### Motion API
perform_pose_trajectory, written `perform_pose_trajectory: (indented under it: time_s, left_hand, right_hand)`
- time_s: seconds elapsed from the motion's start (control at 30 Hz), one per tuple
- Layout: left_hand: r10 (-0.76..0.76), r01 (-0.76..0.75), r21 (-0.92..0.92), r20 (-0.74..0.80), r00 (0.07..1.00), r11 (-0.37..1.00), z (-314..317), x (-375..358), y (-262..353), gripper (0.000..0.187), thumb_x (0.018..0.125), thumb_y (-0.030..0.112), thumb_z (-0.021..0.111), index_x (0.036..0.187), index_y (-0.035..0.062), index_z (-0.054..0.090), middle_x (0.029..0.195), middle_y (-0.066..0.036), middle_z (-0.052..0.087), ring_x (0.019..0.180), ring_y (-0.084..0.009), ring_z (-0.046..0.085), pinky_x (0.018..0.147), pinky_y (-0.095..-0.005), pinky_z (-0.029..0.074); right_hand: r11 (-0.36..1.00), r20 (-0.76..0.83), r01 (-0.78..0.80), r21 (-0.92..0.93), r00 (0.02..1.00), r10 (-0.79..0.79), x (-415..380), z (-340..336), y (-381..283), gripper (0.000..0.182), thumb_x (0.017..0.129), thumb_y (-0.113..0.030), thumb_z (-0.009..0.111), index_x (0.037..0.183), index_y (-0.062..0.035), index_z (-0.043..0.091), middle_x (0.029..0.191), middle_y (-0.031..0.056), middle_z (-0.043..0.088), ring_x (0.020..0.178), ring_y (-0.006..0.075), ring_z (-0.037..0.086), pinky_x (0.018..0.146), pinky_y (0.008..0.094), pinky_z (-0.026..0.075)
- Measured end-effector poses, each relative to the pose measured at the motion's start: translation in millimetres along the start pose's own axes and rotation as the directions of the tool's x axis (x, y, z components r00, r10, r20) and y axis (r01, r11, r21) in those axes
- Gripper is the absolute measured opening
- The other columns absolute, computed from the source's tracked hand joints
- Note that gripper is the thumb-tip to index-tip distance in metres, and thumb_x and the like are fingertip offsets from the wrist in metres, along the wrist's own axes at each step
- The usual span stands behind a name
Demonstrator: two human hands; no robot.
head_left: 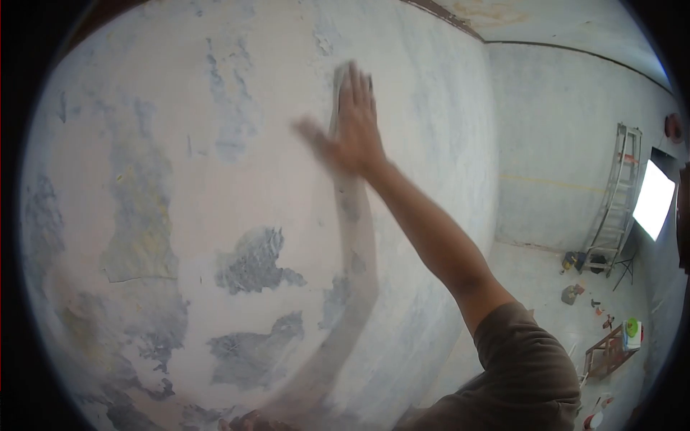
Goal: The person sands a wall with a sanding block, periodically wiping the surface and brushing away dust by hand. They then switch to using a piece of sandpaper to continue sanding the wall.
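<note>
At the bottom edge of the view the brown sleeve (pixel 528 359) covers the person's right shoulder, and from it the bare arm stretches up and to the left. The right hand (pixel 356 129) lies flat against the wall (pixel 180 179), fingers straight and close together, thumb spread out to the left. Under the fingers there is a grey sanding pad (pixel 338 90), pressed to the plaster; only its left edge and top corner show beside the hand. The hand and pad are blurred. The left hand is not in view. The wall around the hand is pale with grey patches where the coat is gone. Farther away, on the right, a ladder (pixel 618 194) leans on the back wall, near a bright lamp panel (pixel 654 200), and small tools (pixel 575 276) lie on the floor under it.
</note>
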State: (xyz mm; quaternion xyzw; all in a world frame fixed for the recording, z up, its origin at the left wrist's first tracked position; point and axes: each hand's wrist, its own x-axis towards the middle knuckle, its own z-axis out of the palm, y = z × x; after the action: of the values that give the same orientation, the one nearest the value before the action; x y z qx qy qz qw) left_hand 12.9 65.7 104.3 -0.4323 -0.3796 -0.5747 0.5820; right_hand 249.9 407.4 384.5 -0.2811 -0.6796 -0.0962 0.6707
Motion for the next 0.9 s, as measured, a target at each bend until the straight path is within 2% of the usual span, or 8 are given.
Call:
perform_pose_trajectory:
  time_s: [0.17, 0.23, 0.37, 0.47, 0.53, 0.63, 0.73, 0.9]
  left_hand:
    - [-0.099, 0.1, -0.008, 0.086, 0.991, 0.995, -1.8, -15.5, 1.7, 0.036, 0.089, 0.042, 0.064, 0.086, 0.0067, 0.059, 0.08, -0.009, 0.06, 0.088, -0.0319, 0.057, 0.095, -0.0606, 0.038]
    - [-0.479, 0.493, 0.012, -0.222, 0.849, 0.87, 13.0, -12.8, 23.3, 0.04, 0.087, 0.045, 0.066, 0.082, 0.0062, 0.061, 0.074, -0.01, 0.06, 0.084, -0.0324, 0.058, 0.089, -0.056, 0.044]
    - [-0.064, 0.054, 0.079, 0.121, 0.991, 0.995, -24.1, -34.4, -32.7, 0.041, 0.086, 0.046, 0.065, 0.082, 0.0058, 0.062, 0.075, -0.011, 0.06, 0.085, -0.0318, 0.057, 0.086, -0.0527, 0.046]
    - [-0.221, 0.218, 0.071, 0.032, 0.975, 0.973, -4.0, -12.9, 4.4, 0.043, 0.086, 0.047, 0.066, 0.084, 0.005, 0.063, 0.078, -0.012, 0.061, 0.086, -0.0325, 0.057, 0.088, -0.0526, 0.045]
    - [-0.668, 0.689, 0.087, -0.183, 0.721, 0.72, 28.1, 37.0, 60.0, 0.047, 0.084, 0.051, 0.066, 0.085, 0.0039, 0.063, 0.082, -0.013, 0.061, 0.087, -0.0351, 0.057, 0.091, -0.0566, 0.043]
    - [-0.264, 0.261, 0.069, 0.027, 0.964, 0.963, -49.2, -97.4, -74.4, 0.059, 0.083, 0.058, 0.064, 0.107, 0.0036, 0.067, 0.114, -0.022, 0.062, 0.113, -0.0407, 0.054, 0.102, -0.0651, 0.032]
    - [-0.088, 0.043, 0.222, 0.194, 0.977, 0.974, -26.9, -27.2, -20.0, 0.041, 0.096, 0.042, 0.052, 0.112, 0.0047, 0.05, 0.088, -0.009, 0.056, 0.132, -0.0403, 0.037, 0.106, -0.065, 0.027]
    - [-0.094, 0.046, 0.196, 0.241, 0.966, 0.98, -24.8, -18.9, -10.4, 0.036, 0.096, 0.039, 0.054, 0.109, 0.006, 0.05, 0.089, -0.008, 0.053, 0.138, -0.0408, 0.03, 0.103, -0.0635, 0.03]
  right_hand:
    - [0.968, 0.172, 0.241, 0.073, 0.953, -0.25, -91.9, -0.9, -10.9, 0.121, 0.082, -0.084, 0.04, 0.153, 0.0056, 0.0, 0.161, 0.0264, -0.003, 0.149, 0.0442, -0.006, 0.121, 0.0556, 0.002]
    - [0.947, 0.1, 0.278, -0.162, 0.959, -0.264, -36.3, -5.1, -6.9, 0.121, 0.082, -0.084, 0.04, 0.153, 0.0069, 0.002, 0.161, 0.0267, 0.002, 0.149, 0.0434, -0.003, 0.122, 0.0533, 0.002]
    - [1.0, -0.007, 0.021, 0.021, 1.0, -0.021, 12.2, -3.6, -7.4, 0.123, 0.08, -0.084, 0.046, 0.154, 0.0037, 0.003, 0.162, 0.0245, 0.003, 0.15, 0.0416, 0.0, 0.122, 0.0505, 0.007]
    - [0.95, 0.091, 0.288, -0.118, 0.956, -0.279, -79.1, 2.9, -23.8, 0.122, 0.081, -0.087, 0.033, 0.153, 0.0055, -0.003, 0.161, 0.026, -0.005, 0.15, 0.0399, -0.008, 0.122, 0.0497, -0.002]
    - [0.935, 0.114, 0.347, -0.079, 0.935, -0.337, -85.3, 2.3, -15.9, 0.123, 0.081, -0.087, 0.033, 0.153, 0.0053, -0.004, 0.161, 0.0257, -0.006, 0.15, 0.0397, -0.008, 0.122, 0.0503, -0.002]
    - [0.947, 0.118, 0.259, -0.189, 0.964, -0.24, -21.3, -0.6, -5.9, 0.122, 0.082, -0.086, 0.034, 0.153, 0.0054, -0.005, 0.161, 0.0256, -0.007, 0.15, 0.0389, -0.007, 0.122, 0.0509, -0.002]
    - [0.996, 0.056, -0.056, 0.063, 0.997, 0.053, 30.0, -5.5, -4.2, 0.121, 0.083, -0.085, 0.037, 0.153, 0.0053, -0.005, 0.161, 0.0262, -0.006, 0.15, 0.0395, -0.005, 0.122, 0.0519, -0.001]
    - [0.947, 0.07, 0.304, -0.102, 0.952, -0.298, -97.2, 3.3, -19.7, 0.121, 0.083, -0.082, 0.043, 0.153, 0.0067, -0.002, 0.161, 0.0275, -0.003, 0.15, 0.0405, -0.002, 0.123, 0.0458, 0.001]
